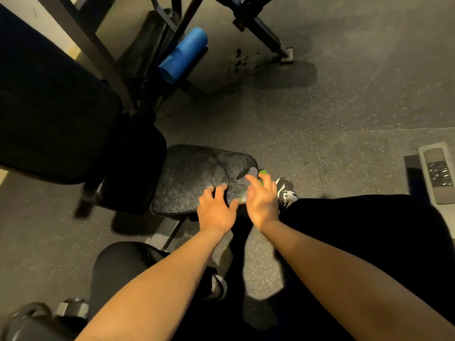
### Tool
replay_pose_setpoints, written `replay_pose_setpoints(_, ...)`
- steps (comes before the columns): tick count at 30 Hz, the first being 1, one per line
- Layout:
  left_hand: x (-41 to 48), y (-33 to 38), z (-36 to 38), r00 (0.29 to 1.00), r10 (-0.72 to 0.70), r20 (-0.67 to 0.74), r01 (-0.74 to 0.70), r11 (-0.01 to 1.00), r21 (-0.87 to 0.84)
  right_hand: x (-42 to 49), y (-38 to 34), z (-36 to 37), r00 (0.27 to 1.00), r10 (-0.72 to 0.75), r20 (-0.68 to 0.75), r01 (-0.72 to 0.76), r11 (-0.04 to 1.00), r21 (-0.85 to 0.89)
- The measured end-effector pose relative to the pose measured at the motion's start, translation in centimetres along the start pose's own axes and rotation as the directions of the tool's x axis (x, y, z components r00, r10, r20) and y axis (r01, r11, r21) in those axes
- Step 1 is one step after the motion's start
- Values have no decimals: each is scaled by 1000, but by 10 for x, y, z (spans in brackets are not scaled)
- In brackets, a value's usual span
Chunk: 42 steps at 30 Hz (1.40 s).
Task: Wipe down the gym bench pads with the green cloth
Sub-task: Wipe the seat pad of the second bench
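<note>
We see the black back pad (49, 107) at left, the seat pad (197, 178) beside it. Our left hand (216, 210) rests spread and empty on its near edge; our right hand (262, 203) covers the green cloth (263, 172) at the pad's right corner — grip unclear.

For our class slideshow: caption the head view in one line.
Left hand and right hand at the seat pad corner, green cloth peeking beyond the right.

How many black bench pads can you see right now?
3: large black padded backrest far left, middle black pad beside it, streaked black pad at centre. Others may be hidden.
</note>
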<state>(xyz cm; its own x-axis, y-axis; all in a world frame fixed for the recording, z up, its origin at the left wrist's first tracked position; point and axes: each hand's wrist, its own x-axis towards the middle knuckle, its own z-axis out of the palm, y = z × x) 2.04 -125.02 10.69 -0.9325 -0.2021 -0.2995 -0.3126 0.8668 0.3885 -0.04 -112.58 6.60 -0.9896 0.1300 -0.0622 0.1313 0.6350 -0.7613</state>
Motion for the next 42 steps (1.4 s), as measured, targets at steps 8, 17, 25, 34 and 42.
replay_pose_setpoints(8, 11, -72, -26, 990, -136, 37, 132, 987, 87, 3, -24, 12, 979, -189, 70, 199, 965, -172)
replay_pose_setpoints(17, 15, -75, -35, 990, -107, 87, 100, 991, 84, 19, -82, 62, 738, -315, 597, 538, 809, -238)
replay_pose_setpoints(25, 12, -79, -34, 993, -85, 81, 78, 994, 82, 59, -28, 12, 934, -220, 281, 316, 877, -363)
replay_pose_setpoints(34, 16, -79, -30, 996, -85, 30, 83, 994, 73, 36, -72, 58, 842, -260, 473, 439, 839, -321)
replay_pose_setpoints(42, 15, -80, -35, 995, -86, 54, 83, 996, 45, 76, -53, 31, 836, -273, 476, 480, 784, -393)
